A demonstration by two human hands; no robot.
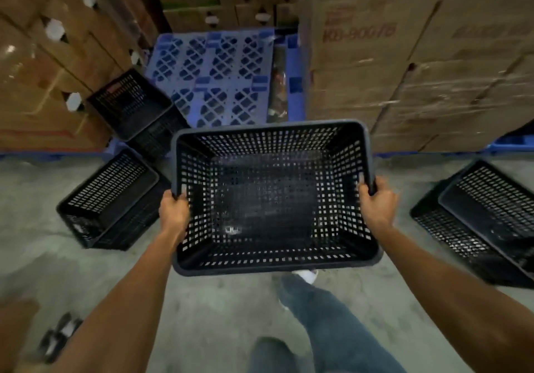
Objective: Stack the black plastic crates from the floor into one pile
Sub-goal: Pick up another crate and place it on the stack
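Note:
I hold a black perforated plastic crate (271,196) in the air at the centre, open side up and empty. My left hand (173,213) grips its left rim and my right hand (377,205) grips its right rim. On the floor to the left lies a second black crate (112,199), tipped at an angle. Behind it a third black crate (135,106) leans against a pallet. At the right edge sit two more black crates (485,219), one nested in the other and tilted.
A blue plastic pallet (219,77) stands behind the held crate. Stacked cardboard boxes (419,54) wall in the right, with more boxes on the left (43,69). The floor (202,309) is grey concrete. My jeans leg (326,314) and white shoe show below the crate.

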